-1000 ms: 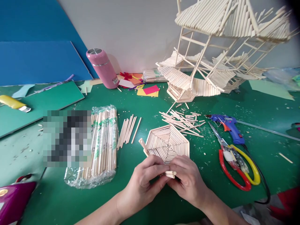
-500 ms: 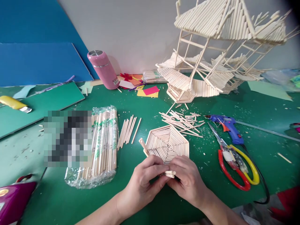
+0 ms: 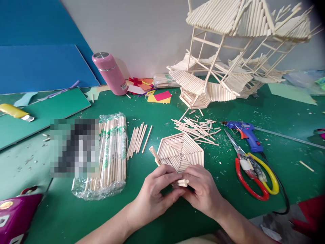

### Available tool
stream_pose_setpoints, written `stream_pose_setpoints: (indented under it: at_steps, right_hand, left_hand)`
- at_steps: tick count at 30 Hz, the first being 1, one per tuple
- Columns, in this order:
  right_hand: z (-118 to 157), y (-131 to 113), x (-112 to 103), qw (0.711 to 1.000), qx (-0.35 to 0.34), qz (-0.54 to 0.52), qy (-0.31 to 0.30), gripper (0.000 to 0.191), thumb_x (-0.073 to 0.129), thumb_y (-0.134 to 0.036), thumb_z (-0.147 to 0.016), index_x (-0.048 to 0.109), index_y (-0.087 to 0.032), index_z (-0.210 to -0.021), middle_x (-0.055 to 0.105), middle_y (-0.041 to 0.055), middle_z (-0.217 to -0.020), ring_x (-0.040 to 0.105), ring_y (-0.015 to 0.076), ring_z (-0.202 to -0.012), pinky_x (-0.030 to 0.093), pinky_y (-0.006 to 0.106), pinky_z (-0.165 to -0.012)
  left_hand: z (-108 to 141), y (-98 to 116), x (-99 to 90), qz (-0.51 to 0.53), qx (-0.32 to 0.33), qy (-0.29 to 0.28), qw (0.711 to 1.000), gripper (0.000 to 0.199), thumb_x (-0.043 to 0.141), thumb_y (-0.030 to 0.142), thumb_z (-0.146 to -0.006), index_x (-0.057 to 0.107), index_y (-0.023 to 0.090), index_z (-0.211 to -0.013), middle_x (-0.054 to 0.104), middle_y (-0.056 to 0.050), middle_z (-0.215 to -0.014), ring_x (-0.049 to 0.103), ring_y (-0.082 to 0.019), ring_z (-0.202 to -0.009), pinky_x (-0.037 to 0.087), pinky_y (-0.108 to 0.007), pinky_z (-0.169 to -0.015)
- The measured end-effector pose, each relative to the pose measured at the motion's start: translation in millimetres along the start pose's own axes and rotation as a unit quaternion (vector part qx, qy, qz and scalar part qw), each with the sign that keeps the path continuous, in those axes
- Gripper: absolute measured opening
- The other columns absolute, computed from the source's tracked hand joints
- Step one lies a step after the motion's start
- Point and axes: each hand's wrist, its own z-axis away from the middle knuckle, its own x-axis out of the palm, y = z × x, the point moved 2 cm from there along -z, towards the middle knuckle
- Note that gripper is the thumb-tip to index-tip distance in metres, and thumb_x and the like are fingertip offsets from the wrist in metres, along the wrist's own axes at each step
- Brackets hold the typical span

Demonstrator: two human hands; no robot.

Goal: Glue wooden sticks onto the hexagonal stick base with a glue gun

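Left hand [image 3: 160, 186]: I see it pinching wooden sticks [image 3: 182, 183], lower centre.
Right hand [image 3: 204, 188]: pinching them too.
Polygonal stick panel [image 3: 181, 152]: centre.
Glue gun [image 3: 245, 130]: right side.

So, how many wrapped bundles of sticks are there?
2: the near bundle, left of the loose sticks, and the far bundle, right of the pink flask. More may hide behind the stick model.

Noted a green counter [image 3: 68, 217], littered with wood scraps [image 3: 306, 166]. Bears bagged sticks [image 3: 111, 156] left, loose sticks [image 3: 138, 139] centrally, glue gun [image 3: 247, 130] and scissors [image 3: 247, 165] right.
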Motion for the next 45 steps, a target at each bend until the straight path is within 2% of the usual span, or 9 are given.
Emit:
stream_pose_setpoints:
  at_steps: [10, 15, 19, 23, 26, 30, 37, 42, 45]
  right_hand:
    - [3.8, -1.5, -16.4, 0.999, 0.012, -0.03, 0.011, 0.031, 0.057, -0.031, -0.079, 0.056, -0.018, -0.107, 0.06, 0.0058, -0.083, 0.055, 0.0182, -0.077, 0.045, 0.032, -0.069]
    - [18.3, 12.6, -34.4, 0.989, 0.086, -0.022, 0.118, 0.024, 0.047, -0.021, -0.083, 0.054, -0.019, -0.106, 0.058, 0.0022, -0.073, 0.056, 0.015, -0.066, 0.047, 0.029, -0.064]
    - [30.2, 31.8, -40.5, 0.968, 0.168, 0.038, 0.182, 0.02, 0.044, -0.024, -0.087, 0.054, -0.019, -0.103, 0.06, 0.0067, -0.085, 0.058, 0.0172, -0.074, 0.048, 0.029, -0.064]
    - [33.4, 39.9, -34.0, 0.97, 0.167, 0.118, 0.128, 0.04, 0.041, -0.027, -0.088, 0.038, -0.016, -0.127, 0.054, 0.0152, -0.115, 0.055, 0.0249, -0.098, 0.048, 0.041, -0.079]
    - [33.3, 33.7, -29.3, 0.974, 0.14, 0.154, 0.091, 0.043, 0.038, -0.028, -0.089, 0.036, -0.014, -0.129, 0.057, 0.0166, -0.112, 0.054, 0.0277, -0.101, 0.048, 0.045, -0.08]
    - [38.7, 15.6, -25.5, 0.978, 0.138, 0.134, 0.081, 0.04, 0.041, -0.028, -0.088, 0.039, -0.014, -0.126, 0.059, 0.015, -0.107, 0.057, 0.0259, -0.095, 0.05, 0.042, -0.076]
    - [47.3, -10.2, -11.7, 0.995, 0.092, 0.033, 0.024, 0.04, 0.045, -0.021, -0.086, 0.039, -0.017, -0.125, 0.059, 0.0105, -0.108, 0.055, 0.0216, -0.096, 0.049, 0.037, -0.079]
    - [37.9, 0.1, -15.1, 0.989, 0.116, 0.062, 0.063, 0.039, 0.044, -0.022, -0.087, 0.038, -0.017, -0.125, 0.055, 0.0122, -0.115, 0.053, 0.0228, -0.102, 0.048, 0.039, -0.083]
    - [34.3, -0.4, -13.9, 0.989, 0.119, 0.087, 0.025, 0.044, 0.042, -0.022, -0.087, 0.033, -0.015, -0.13, 0.055, 0.0138, -0.115, 0.054, 0.0245, -0.1, 0.049, 0.042, -0.081]
  left_hand:
    - [7.4, 13.3, -10.5, -0.069, -0.029, -0.001, 0.997, 0.044, 0.064, 0.016, -0.072, 0.05, 0.017, -0.114, 0.052, -0.009, -0.102, 0.053, -0.019, -0.09, 0.05, -0.03, -0.075]
    - [27.3, 13.8, -10.0, -0.102, -0.127, 0.07, 0.984, 0.031, 0.05, 0.014, -0.081, 0.051, 0.02, -0.111, 0.05, -0.008, -0.102, 0.054, -0.015, -0.078, 0.052, -0.03, -0.067]
    - [44.1, 12.4, 1.2, -0.079, -0.201, 0.122, 0.969, 0.028, 0.047, 0.019, -0.083, 0.052, 0.022, -0.111, 0.049, -0.008, -0.106, 0.055, -0.018, -0.09, 0.052, -0.032, -0.075]
    - [49.8, 13.0, 12.8, -0.019, -0.244, 0.147, 0.958, 0.032, 0.047, 0.023, -0.085, 0.049, 0.023, -0.117, 0.046, -0.009, -0.123, 0.048, -0.022, -0.112, 0.042, -0.037, -0.094]
    - [47.4, 13.2, 14.1, 0.045, -0.272, 0.155, 0.949, 0.034, 0.045, 0.028, -0.086, 0.048, 0.021, -0.119, 0.048, -0.009, -0.128, 0.044, -0.023, -0.119, 0.034, -0.041, -0.101]
    - [42.8, 4.3, -0.7, 0.106, -0.319, 0.195, 0.921, 0.037, 0.046, 0.033, -0.086, 0.049, 0.019, -0.119, 0.052, -0.01, -0.125, 0.046, -0.023, -0.117, 0.036, -0.039, -0.099]
    - [17.3, -23.0, -40.4, 0.255, -0.305, 0.341, 0.852, 0.031, 0.052, 0.037, -0.082, 0.061, 0.013, -0.099, 0.066, -0.007, -0.097, 0.057, -0.018, -0.099, 0.04, -0.032, -0.092]
    - [6.9, -22.5, -42.7, 0.337, -0.288, 0.376, 0.814, 0.04, 0.045, 0.046, -0.083, 0.065, 0.011, -0.087, 0.066, -0.009, -0.092, 0.057, -0.021, -0.098, 0.037, -0.035, -0.095]
    - [12.0, -20.5, -36.7, 0.353, -0.28, 0.394, 0.802, 0.039, 0.044, 0.045, -0.084, 0.065, 0.013, -0.088, 0.066, -0.009, -0.093, 0.056, -0.021, -0.1, 0.035, -0.035, -0.097]
